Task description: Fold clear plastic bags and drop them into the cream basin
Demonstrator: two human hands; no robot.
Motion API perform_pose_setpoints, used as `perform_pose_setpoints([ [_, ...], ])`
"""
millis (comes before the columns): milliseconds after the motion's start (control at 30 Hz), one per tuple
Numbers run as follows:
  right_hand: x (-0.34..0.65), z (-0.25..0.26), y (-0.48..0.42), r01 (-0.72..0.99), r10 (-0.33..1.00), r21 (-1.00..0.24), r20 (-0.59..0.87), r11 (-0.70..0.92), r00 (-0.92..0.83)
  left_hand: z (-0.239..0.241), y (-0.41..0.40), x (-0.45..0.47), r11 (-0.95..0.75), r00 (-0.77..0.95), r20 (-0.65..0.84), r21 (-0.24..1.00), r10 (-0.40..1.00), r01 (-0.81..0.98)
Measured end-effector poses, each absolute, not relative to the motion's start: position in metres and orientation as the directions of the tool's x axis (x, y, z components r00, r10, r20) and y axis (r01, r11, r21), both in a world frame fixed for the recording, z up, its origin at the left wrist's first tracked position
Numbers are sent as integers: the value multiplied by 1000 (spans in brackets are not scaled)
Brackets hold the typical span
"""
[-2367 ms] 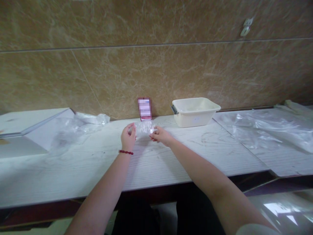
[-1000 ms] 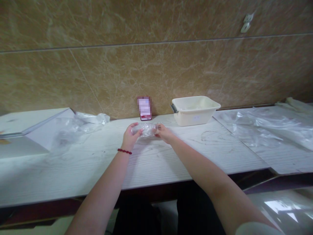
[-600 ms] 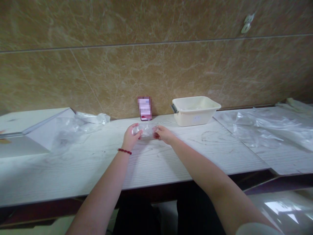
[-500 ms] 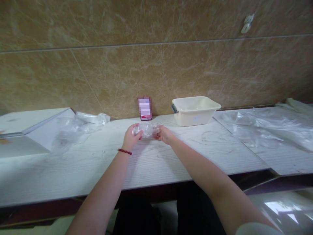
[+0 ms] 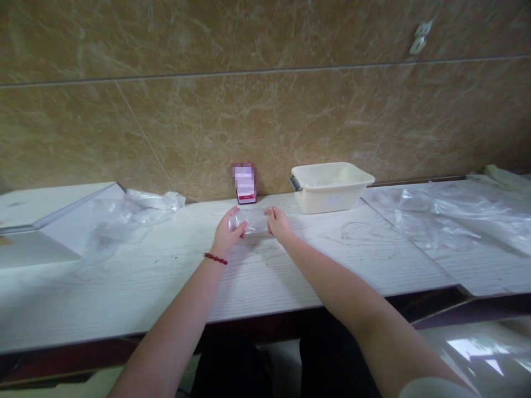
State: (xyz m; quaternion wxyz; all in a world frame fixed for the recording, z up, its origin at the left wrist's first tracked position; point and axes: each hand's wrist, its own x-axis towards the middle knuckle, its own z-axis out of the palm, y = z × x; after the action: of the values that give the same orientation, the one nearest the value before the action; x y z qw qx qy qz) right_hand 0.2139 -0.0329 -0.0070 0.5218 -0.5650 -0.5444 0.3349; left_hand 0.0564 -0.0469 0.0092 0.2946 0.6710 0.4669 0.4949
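Both my hands hold a clear plastic bag (image 5: pixel 255 221) just above the white tabletop, near its back. My left hand (image 5: pixel 230 231), with a red bead bracelet at the wrist, closes round the left end with its thumb across the front. The right end is pinched in the fingers of my right hand (image 5: pixel 279 223). Between the hands the plastic looks fairly smooth and pulled out. Whether anything is inside I cannot tell.
A phone (image 5: pixel 245 183) leans against the brown marbled wall behind my hands. Right of it stands a cream plastic tub (image 5: pixel 327 198) with a grey handle. Crumpled clear plastic (image 5: pixel 456 218) lies far right. On the left are a white box (image 5: pixel 45 235) and more clear plastic film (image 5: pixel 120 221).
The plastic between my hands has gone from crinkled to smoother and flatter. My right fingers have shifted up along its right end, and both hands moved slightly right.
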Motion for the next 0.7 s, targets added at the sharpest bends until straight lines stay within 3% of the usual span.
perform_pose_setpoints([
  [100,215,-4,-33,233,966,-964,175,129,189,9,-46,56,-375,86,367,878,926,297],
  [200,215,1,-34,-14,984,-999,39,42,173,9,-46,56,-367,55,365,896,929,250],
  [300,216,8,-39,-386,980,-900,-175,-200,-99,9,-47,56,-370,-24,386,899,922,233],
  [367,215,12,-45,-473,918,-804,-214,-360,-334,9,-47,56,-383,-59,409,888,910,253],
  [433,213,13,-50,-474,867,-772,-194,-423,-459,9,-47,55,-397,-74,434,871,898,289],
  [533,207,12,-55,-497,879,-777,-147,-386,-453,8,-46,55,-416,-71,461,848,884,327],
  [700,199,8,-52,-633,955,-720,-160,-286,-249,5,-45,57,-442,-26,465,857,885,266],
])
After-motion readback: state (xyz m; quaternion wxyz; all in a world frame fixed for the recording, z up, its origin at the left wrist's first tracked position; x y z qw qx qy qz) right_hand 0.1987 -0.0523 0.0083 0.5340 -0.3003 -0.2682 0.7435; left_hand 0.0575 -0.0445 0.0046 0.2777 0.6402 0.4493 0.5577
